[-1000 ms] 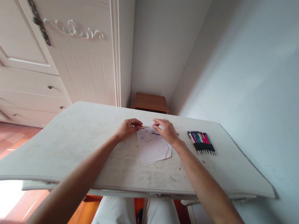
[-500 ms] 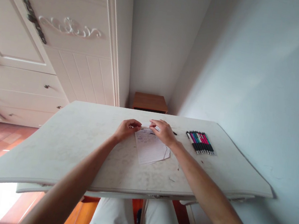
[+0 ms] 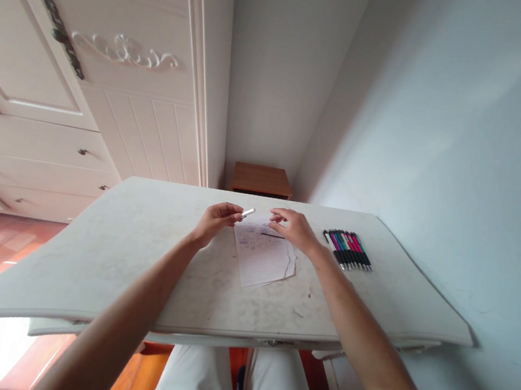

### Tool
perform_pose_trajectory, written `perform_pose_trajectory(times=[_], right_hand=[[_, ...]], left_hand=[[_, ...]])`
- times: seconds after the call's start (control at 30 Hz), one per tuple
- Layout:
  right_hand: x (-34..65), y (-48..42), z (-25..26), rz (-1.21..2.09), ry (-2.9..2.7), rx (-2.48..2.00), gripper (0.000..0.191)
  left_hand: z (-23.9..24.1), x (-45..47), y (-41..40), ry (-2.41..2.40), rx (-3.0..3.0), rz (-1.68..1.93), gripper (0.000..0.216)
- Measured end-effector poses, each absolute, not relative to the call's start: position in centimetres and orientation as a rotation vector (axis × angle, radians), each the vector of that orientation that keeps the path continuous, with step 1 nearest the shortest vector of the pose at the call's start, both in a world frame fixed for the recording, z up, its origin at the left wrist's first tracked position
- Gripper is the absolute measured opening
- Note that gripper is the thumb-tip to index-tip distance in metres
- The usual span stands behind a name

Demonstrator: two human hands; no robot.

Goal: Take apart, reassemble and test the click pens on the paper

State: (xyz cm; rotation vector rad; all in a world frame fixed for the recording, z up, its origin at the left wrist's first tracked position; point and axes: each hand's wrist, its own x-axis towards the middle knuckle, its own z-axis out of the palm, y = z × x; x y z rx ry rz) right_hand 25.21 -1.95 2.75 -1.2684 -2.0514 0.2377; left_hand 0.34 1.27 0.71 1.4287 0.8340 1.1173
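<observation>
Between the thumb and fingers of my left hand [image 3: 219,220] is a white pen barrel [image 3: 248,212], tilted up to the right above the top edge of the paper. My right hand [image 3: 295,230] hovers over the paper's upper right, its thumb and fingertips slightly apart and nothing visible between them. Below those fingertips, a thin dark pen refill [image 3: 273,235] lies across the paper. The lined sheets of paper [image 3: 263,266] carry handwriting near the top and have a torn right edge.
On the right of the white table [image 3: 147,257], a row of several colored pens [image 3: 348,250] with black grips lies side by side. Small dark scraps dot the tabletop. A wall runs along the right, a white wardrobe [image 3: 151,78] stands at left, and a brown cabinet [image 3: 262,179] is beyond.
My hands have moved apart. The white barrel now shows raised in my left hand, and the dark refill on the paper is more exposed as my right hand shifts right.
</observation>
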Motion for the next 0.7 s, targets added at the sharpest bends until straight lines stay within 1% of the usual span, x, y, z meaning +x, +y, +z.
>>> perform_pose_trajectory(times=[0.1,0.23,0.4,0.53,0.7], right_hand=[[26.4,-1.9,2.9,0.369,-2.124,-1.405,0.030],[27.1,-2.3,3.2,0.462,-2.224,-1.486,0.034],[26.6,-2.8,3.9,0.276,-2.349,-1.657,0.034],[26.0,-3.0,4.1,0.113,-2.399,-1.774,0.034],[25.6,-2.9,3.6,-0.076,-2.501,-1.732,0.032]], left_hand=[[0.7,0.3,1.3,0.838,1.411,1.131,0.045],[0.5,0.2,1.5,0.881,1.436,1.155,0.045],[0.1,-0.2,2.1,1.009,1.557,1.176,0.044],[-0.2,-0.2,2.4,1.167,1.778,1.135,0.031],[-0.4,-0.1,2.3,1.186,1.974,1.049,0.018]])
